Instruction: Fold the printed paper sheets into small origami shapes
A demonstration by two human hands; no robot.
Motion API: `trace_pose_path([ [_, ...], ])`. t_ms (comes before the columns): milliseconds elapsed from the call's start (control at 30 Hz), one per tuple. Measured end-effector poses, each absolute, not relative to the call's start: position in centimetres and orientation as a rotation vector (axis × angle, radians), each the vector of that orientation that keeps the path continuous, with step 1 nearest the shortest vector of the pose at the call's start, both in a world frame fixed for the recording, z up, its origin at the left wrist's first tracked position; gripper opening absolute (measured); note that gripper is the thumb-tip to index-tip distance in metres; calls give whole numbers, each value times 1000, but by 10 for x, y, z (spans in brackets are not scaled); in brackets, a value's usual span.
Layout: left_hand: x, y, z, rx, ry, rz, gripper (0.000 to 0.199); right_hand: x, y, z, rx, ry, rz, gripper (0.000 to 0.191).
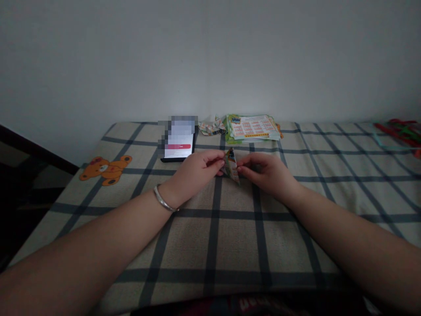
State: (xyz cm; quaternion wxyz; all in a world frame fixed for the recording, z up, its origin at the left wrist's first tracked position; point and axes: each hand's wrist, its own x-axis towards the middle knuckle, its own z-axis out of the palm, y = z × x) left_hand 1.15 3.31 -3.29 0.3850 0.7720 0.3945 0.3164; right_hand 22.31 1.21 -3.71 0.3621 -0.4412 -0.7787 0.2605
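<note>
A small folded piece of printed paper (232,165) is held up between my two hands, above the checked cloth. My left hand (203,170), with a silver bangle at the wrist, pinches its left side. On the right side, the thumb and fingertips of my right hand (263,172) close on the paper's edge. Just beyond my hands lies another folded paper piece (212,127), beside a stack of printed sheets (253,128). A phone (179,147) with its screen lit rests behind my left hand.
The checked tablecloth (237,245) covers the table up to the pale wall (210,57). An orange bear figure (107,170) lies flat at the left. Red and green items (403,134) sit at the far right edge.
</note>
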Motion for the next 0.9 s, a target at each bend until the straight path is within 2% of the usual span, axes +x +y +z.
trace_pose_path([
  [333,11,30,-33,2057,1016,834,26,222,13,-39,-1087,-1917,840,7],
  [533,12,28,-32,2263,1000,844,31,223,8,-38,-1125,-1955,756,5],
  [667,11,28,-39,2084,959,923,39,223,5,-37,-1149,-1974,664,5],
  [833,12,27,-41,1901,905,964,17,220,3,-37,-1131,-1896,730,4],
  [900,11,27,-38,1935,932,984,15,218,5,-36,-1140,-1866,769,4],
])
